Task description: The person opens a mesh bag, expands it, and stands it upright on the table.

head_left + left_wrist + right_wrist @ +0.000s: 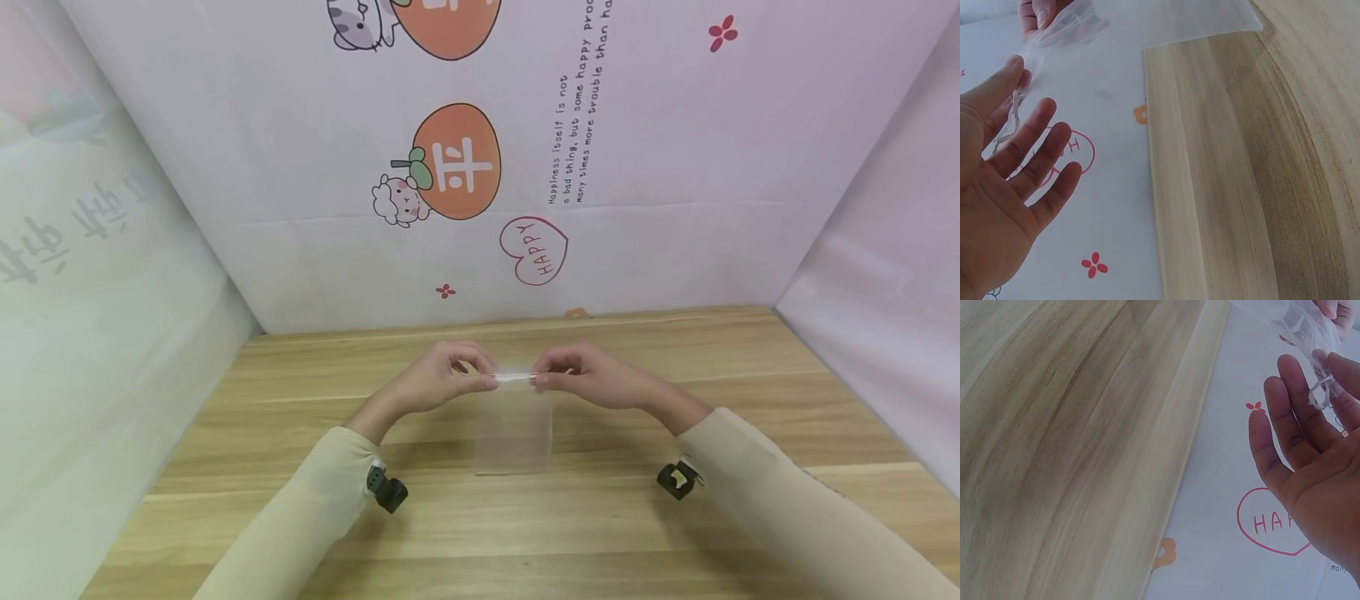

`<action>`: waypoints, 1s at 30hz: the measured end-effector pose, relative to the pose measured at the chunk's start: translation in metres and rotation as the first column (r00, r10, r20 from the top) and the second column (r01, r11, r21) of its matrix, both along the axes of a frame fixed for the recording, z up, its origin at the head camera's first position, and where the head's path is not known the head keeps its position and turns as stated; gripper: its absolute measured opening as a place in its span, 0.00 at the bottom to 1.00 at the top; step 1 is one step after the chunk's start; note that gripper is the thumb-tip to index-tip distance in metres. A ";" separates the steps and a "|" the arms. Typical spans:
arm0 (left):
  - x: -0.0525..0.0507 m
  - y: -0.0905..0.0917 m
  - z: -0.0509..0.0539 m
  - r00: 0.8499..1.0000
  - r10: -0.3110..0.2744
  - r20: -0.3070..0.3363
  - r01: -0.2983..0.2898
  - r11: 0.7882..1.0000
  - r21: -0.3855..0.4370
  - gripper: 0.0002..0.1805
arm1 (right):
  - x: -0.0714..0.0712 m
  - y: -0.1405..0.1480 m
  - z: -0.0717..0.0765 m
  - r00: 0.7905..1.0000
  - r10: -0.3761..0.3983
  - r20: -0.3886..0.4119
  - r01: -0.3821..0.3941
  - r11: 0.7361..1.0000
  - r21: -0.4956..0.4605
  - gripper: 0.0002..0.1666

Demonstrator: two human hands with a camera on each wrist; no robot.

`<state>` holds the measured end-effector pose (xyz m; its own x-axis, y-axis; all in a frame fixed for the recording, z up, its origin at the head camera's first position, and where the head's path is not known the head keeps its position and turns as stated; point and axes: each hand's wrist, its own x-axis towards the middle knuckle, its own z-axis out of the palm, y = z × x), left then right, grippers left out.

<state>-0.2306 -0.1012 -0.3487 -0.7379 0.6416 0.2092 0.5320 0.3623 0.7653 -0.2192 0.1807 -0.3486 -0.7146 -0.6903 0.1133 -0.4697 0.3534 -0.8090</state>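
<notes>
A small sheer white drawstring pouch hangs between my two hands above the table. My left hand pinches one end of its gathered top edge between thumb and index finger. At the opposite end, my right hand pinches the top edge in the same way. A thin pale cord trails by the left fingers, whose other three spread away from the pouch. In the right wrist view a loop of cord hangs below the pinch. The mesh is see-through, and nothing shows inside it.
Beneath the hands lies a wood-grain table. A white printed sheet rises behind its far edge, and more sheets stand at the left and right sides. A dark wrist camera sits on the left sleeve, another on the right.
</notes>
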 end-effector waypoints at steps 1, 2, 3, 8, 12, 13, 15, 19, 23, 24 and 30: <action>0.000 0.000 0.000 1.000 0.002 0.001 -0.002 1.000 0.001 0.04 | 0.000 0.000 0.000 1.000 -0.001 0.002 0.001 1.000 -0.001 0.06; 0.000 -0.001 0.000 1.000 0.004 0.001 -0.004 1.000 0.001 0.04 | 0.000 0.000 0.001 1.000 -0.004 0.000 0.004 1.000 0.003 0.06; 0.000 -0.001 0.000 1.000 0.006 0.003 -0.006 1.000 0.003 0.04 | 0.000 0.001 0.001 1.000 -0.007 0.000 0.007 1.000 0.007 0.06; -0.001 -0.002 0.001 1.000 0.006 0.018 -0.006 1.000 0.008 0.05 | 0.000 0.002 0.003 1.000 -0.008 -0.006 0.008 1.000 0.016 0.06; 0.000 -0.003 0.001 1.000 0.005 0.029 -0.005 1.000 0.006 0.06 | 0.000 0.003 0.002 1.000 -0.002 -0.011 0.003 1.000 0.018 0.06; 0.000 -0.004 0.001 1.000 0.007 0.029 -0.007 1.000 0.004 0.06 | 0.000 0.003 0.002 1.000 -0.003 -0.011 0.004 1.000 0.019 0.06; 0.000 -0.004 0.001 1.000 0.009 0.030 -0.009 1.000 0.000 0.06 | 0.000 0.003 0.002 1.000 -0.006 -0.012 0.006 1.000 0.022 0.06; 0.001 -0.004 0.002 1.000 0.015 0.026 -0.015 1.000 -0.010 0.07 | 0.000 0.004 0.002 1.000 -0.011 -0.022 0.012 1.000 0.028 0.05; 0.002 -0.004 0.003 1.000 0.020 0.012 -0.019 1.000 -0.023 0.07 | 0.000 0.004 0.002 0.999 -0.009 -0.034 0.010 1.000 0.025 0.05; 0.002 -0.004 0.003 1.000 0.020 0.007 -0.020 0.999 -0.026 0.07 | 0.000 0.004 0.002 0.999 -0.008 -0.035 0.008 1.000 0.022 0.05; 0.003 -0.005 0.003 0.999 0.026 -0.038 -0.028 0.998 -0.056 0.07 | -0.001 0.004 0.001 0.999 -0.012 -0.042 0.013 0.999 0.031 0.04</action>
